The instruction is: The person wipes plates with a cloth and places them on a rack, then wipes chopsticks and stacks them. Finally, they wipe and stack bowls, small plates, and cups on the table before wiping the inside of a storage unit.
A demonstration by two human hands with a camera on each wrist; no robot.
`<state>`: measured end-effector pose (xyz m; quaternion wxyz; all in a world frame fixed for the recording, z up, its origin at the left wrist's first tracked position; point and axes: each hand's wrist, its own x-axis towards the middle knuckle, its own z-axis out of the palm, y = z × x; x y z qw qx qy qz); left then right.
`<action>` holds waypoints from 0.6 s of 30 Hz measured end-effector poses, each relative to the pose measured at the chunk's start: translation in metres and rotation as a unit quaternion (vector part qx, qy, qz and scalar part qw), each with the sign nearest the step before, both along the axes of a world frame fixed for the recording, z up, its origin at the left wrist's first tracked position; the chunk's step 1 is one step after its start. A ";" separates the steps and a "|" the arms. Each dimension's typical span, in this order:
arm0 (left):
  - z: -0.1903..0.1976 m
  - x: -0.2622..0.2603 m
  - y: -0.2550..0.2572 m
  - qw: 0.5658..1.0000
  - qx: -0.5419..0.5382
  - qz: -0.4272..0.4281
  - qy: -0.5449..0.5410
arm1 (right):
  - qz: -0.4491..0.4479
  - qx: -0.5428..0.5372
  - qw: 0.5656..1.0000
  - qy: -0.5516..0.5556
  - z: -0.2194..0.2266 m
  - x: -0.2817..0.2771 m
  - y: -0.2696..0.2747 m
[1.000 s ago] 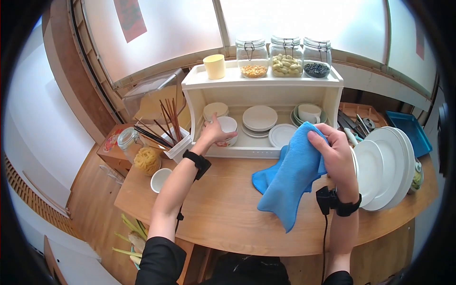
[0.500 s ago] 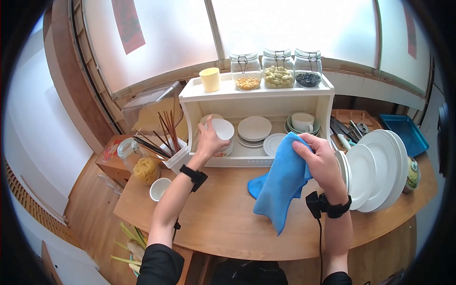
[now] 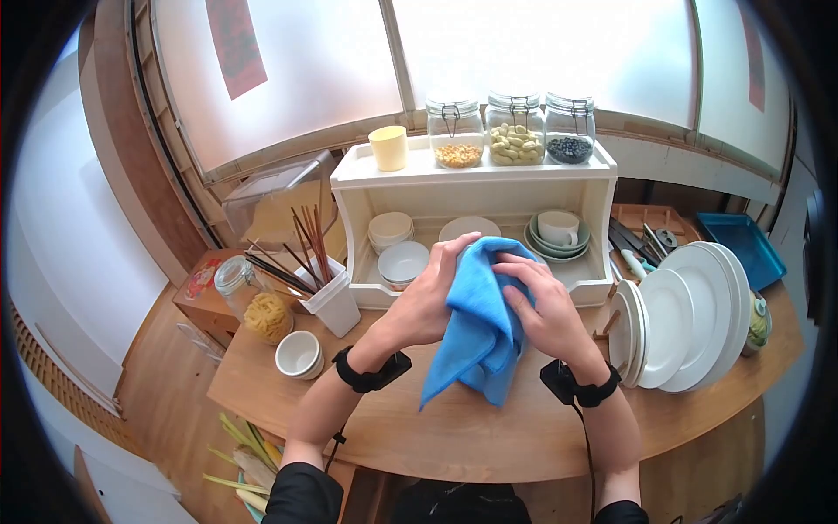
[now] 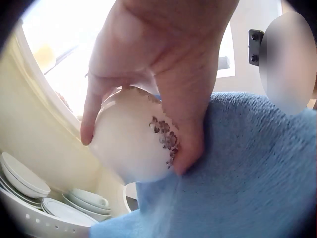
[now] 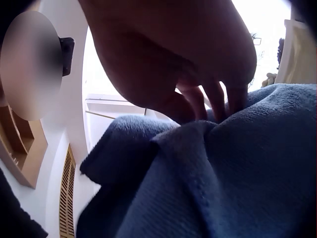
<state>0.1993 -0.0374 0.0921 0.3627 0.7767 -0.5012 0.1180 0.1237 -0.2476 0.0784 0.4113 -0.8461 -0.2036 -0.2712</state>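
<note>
My left hand (image 3: 428, 301) grips a white bowl (image 4: 131, 144) with a dark flower pattern, its thumb and fingers around the outside, as the left wrist view shows. In the head view that bowl is hidden behind the hand and a blue cloth (image 3: 480, 336). The right hand (image 3: 552, 319) holds the cloth bunched against the bowl, fingers bent into the folds. Loose ends of cloth hang down over the wooden table (image 3: 419, 437). Just beyond the hands, a white bowl (image 3: 403, 262) and stacked cream bowls (image 3: 390, 229) sit in the white shelf (image 3: 342, 236).
Left of the hands are stacked white bowls (image 3: 299, 354), a chopstick holder (image 3: 333, 306) and a pasta jar (image 3: 266, 306). White plates (image 3: 698, 306) stand upright on the right. Jars (image 3: 515, 131) and a yellow cup (image 3: 388, 148) top the shelf, with green dishes (image 3: 559, 249) inside it.
My left hand has taken a bowl from the shelf and brought it right and nearer, to the cloth. The right hand has moved left, now bunching the cloth against the bowl.
</note>
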 end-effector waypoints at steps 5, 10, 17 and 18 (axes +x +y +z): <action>-0.003 -0.008 -0.011 0.995 -0.069 0.038 -0.061 | 0.008 0.089 0.996 0.011 -0.020 0.012 -0.006; -0.026 -0.005 -0.029 0.977 -0.102 0.038 -0.183 | 0.125 0.293 0.941 0.115 -0.061 0.035 -0.018; -0.021 -0.007 -0.019 0.995 -0.046 -0.086 0.027 | -0.145 0.197 0.965 0.098 -0.028 0.030 -0.016; -0.014 -0.007 -0.012 0.982 -0.049 -0.122 0.136 | -0.205 0.141 0.966 0.071 -0.019 0.023 -0.011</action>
